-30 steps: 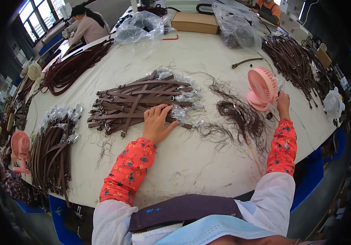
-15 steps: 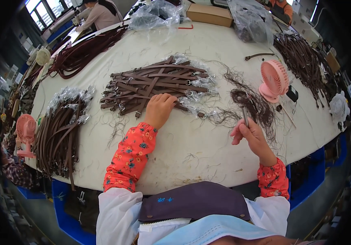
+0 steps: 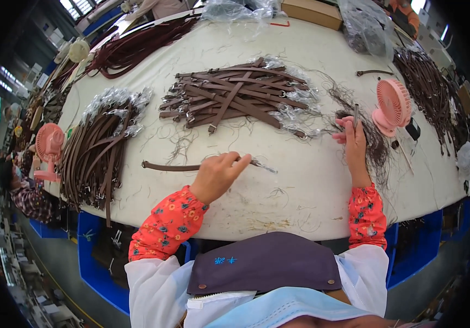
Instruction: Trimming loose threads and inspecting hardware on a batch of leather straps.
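Observation:
My left hand [image 3: 217, 175] is closed on a single brown strap [image 3: 169, 167] lying crosswise on the white table [image 3: 289, 191], with clear plastic at the strap's right end. My right hand [image 3: 355, 141] holds a slim metal tool [image 3: 356, 112] upright beside a tangle of dark threads [image 3: 377, 156], left of a pink desk fan [image 3: 392, 104]. Above my hands lies a heap of crossed brown straps [image 3: 229, 93] with plastic-wrapped fittings. A bundle of similar straps [image 3: 93, 161] hangs toward the table's near left edge.
Second pink fan [image 3: 49, 147] at left; dark red straps [image 3: 136, 46], plastic bags [image 3: 368, 30] and a cardboard box [image 3: 311, 13] at the back; more straps [image 3: 423, 93] at right; blue bins [image 3: 90, 257] below. Co-workers sit at left [image 3: 33, 199] and back right [image 3: 404, 16].
My left hand has pulled one strap down from the heap toward me. My right hand has come from beside the right fan with a metal tool, which it now holds upright over the threads.

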Tool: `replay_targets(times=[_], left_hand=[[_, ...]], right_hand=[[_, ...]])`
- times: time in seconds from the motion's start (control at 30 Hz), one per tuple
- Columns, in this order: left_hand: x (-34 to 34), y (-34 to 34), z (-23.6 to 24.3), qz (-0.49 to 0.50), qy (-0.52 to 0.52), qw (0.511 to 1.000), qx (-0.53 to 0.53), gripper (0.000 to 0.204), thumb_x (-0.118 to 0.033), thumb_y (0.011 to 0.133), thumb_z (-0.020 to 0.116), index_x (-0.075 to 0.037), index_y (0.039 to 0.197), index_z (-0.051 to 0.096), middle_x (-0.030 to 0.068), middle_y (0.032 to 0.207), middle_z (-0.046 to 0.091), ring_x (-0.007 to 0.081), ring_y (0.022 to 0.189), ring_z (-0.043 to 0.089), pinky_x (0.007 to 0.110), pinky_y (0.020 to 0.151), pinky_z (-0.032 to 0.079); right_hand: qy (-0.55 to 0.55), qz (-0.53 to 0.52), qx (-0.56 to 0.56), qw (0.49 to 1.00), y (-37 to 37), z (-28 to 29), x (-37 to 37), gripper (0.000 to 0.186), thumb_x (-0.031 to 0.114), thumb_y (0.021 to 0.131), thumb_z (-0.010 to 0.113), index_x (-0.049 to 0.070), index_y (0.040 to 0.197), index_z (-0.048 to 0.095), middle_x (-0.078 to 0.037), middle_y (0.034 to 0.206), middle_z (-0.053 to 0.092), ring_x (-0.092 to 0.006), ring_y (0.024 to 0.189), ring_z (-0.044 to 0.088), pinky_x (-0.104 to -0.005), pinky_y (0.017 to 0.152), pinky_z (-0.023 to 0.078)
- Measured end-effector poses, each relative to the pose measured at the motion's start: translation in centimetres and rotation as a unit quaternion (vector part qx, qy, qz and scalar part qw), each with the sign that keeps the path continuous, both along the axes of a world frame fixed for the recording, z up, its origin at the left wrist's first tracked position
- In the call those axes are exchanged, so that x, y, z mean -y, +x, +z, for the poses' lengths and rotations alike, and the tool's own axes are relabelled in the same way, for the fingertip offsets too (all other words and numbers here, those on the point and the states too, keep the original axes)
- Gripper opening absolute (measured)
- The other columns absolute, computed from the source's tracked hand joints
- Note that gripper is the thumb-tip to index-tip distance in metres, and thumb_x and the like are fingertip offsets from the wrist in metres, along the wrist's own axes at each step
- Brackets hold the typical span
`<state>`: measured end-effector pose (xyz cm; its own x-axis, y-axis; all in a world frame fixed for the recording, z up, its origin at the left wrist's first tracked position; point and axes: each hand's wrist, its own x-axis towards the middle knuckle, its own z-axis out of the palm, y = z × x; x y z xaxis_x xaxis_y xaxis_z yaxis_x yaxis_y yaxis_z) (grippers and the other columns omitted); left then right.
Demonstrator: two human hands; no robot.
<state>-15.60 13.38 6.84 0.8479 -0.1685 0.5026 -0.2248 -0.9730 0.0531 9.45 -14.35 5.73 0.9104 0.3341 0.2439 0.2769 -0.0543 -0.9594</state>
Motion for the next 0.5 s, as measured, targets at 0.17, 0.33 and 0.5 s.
replay_targets(times=[0.17, 0.33, 0.5], left_hand=[[3.9, 1.3, -3.7, -0.008, -0.205, 0.976, -0.074, 0.031, -0.008, 0.086, 0.064, -0.007, 0.117, 0.061, 0.0118, 0.107, 0.057, 0.0298, 0.098, 0.057, 0.038, 0.085, 0.048], [3.4, 1.5, -3.0, -0.054, -0.304, 0.943, -0.126, 0.035, -0.013, 0.089, 0.066, -0.005, 0.122, 0.060, 0.0134, 0.115, 0.058, 0.0334, 0.107, 0.053, 0.042, 0.096, 0.043], [4.8, 3.1, -1.3, -0.074, -0.478, 0.870, -0.099, 0.034, -0.016, 0.095, 0.061, -0.003, 0.126, 0.060, 0.0093, 0.126, 0.059, 0.0227, 0.111, 0.057, 0.036, 0.094, 0.047]], right_hand=[[-0.144, 0.166, 0.074, 0.973, -7.1, 3.8, -2.1, 0.024, 0.025, 0.103, 0.050, 0.005, 0.113, 0.059, -0.003, 0.073, 0.061, -0.0079, 0.062, 0.055, -0.0238, 0.056, 0.042], [-0.167, 0.220, 0.079, 0.958, -10.7, 2.9, -4.5, 0.020, 0.019, 0.100, 0.057, 0.003, 0.111, 0.059, -0.003, 0.066, 0.054, -0.0097, 0.059, 0.050, -0.0260, 0.054, 0.039], [-0.161, 0.203, 0.137, 0.956, -12.5, 1.9, -5.4, 0.037, 0.019, 0.100, 0.055, 0.003, 0.131, 0.045, -0.009, 0.071, 0.057, -0.0199, 0.058, 0.055, -0.0323, 0.055, 0.043]])
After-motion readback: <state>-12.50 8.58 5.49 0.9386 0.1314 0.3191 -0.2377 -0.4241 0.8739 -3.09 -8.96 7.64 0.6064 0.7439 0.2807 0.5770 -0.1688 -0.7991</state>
